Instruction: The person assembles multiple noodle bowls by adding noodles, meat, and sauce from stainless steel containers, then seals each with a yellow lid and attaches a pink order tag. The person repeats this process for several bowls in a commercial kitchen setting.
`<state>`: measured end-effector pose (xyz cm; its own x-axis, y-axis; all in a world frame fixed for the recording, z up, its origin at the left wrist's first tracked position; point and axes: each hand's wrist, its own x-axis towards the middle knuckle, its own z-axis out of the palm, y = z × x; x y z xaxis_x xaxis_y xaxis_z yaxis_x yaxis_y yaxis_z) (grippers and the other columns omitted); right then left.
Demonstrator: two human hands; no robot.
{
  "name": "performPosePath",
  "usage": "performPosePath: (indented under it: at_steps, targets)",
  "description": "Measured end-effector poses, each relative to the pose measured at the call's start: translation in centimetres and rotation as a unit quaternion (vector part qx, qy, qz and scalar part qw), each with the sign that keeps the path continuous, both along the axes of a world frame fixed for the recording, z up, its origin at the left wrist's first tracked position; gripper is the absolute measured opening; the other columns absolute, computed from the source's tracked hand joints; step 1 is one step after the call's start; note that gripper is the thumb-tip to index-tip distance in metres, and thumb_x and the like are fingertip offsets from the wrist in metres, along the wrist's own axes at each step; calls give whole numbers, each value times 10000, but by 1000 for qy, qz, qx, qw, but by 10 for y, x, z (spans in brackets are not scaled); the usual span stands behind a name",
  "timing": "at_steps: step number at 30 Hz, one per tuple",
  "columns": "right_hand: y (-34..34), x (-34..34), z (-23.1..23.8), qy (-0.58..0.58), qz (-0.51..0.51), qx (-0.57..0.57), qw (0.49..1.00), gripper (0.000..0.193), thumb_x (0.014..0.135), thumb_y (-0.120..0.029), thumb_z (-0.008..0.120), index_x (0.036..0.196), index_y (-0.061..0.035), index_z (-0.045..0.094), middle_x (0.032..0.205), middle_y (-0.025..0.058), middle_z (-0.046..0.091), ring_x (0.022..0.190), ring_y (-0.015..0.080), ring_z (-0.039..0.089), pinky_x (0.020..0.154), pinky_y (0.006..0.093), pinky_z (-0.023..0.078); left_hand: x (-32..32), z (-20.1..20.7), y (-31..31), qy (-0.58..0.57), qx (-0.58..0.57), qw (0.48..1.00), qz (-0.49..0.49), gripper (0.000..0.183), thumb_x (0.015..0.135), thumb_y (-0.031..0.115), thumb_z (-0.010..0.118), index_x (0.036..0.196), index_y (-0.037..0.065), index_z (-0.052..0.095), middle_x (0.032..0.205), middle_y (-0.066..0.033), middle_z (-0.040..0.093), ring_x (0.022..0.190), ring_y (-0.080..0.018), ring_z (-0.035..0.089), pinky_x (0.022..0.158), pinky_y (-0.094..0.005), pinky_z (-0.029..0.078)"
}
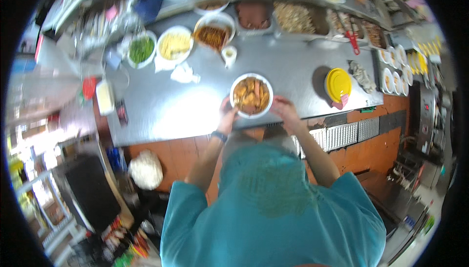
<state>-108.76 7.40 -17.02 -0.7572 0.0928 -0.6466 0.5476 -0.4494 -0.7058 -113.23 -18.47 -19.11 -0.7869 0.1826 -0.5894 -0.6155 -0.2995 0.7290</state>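
A round white bowl [251,96] filled with browned food pieces in sauce is at the front edge of the steel counter, between my two hands. My left hand [228,116] is closed at the bowl's left side, with a dark band on the wrist. On the opposite side, my right hand [285,111] has its fingers curved against the rim. The undersides of both hands and the bowl's base are hidden. Beyond the bowl is a small white cup [229,54]. A crumpled white cloth or tissue [184,73] lies to the left.
Bowls of chopped greens [141,50], pale yellow shreds [174,45] and dark red sauce [213,37] line the counter's back left. Metal trays [295,17] of food stand behind. Rightward are a yellow-lidded tub [338,85], a grey cloth [361,75] and several small cups [394,71].
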Motion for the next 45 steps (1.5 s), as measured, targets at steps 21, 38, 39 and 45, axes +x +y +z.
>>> performPosePath:
  at_steps: [21,38,39,45]
  targets:
    - [-44,-16,-23,-94,-130,0,987,143,864,-72,634,1003,-67,598,916,92,685,841,220,700,755,372,606,-52,-19,-30,14,-41,993,-106,439,898,10,650,1313,86,529,1102,-89,578,978,-237,634,788,-427,622]
    - [1,-22,-29,-30,127,4,991,251,809,-86,682,1042,-27,613,878,111,699,757,212,706,702,327,602,8,-23,0,-18,-24,995,93,269,976,127,577,1195,63,437,1141,-145,609,1093,-301,618,841,-481,605]
    - [7,-25,-28,-20,129,21,991,271,809,-87,680,1065,-23,618,872,108,700,751,206,704,696,321,599,13,-23,3,-15,-29,995,92,270,985,137,552,1218,57,441,1162,-151,589,1071,-305,626,849,-501,601]
    - [28,-48,-25,78,220,148,961,344,887,-96,622,1216,4,593,998,134,712,852,189,709,711,327,589,32,-22,7,-54,42,991,115,357,909,136,528,1254,61,479,1189,-109,552,1085,-275,568,1021,-472,498]
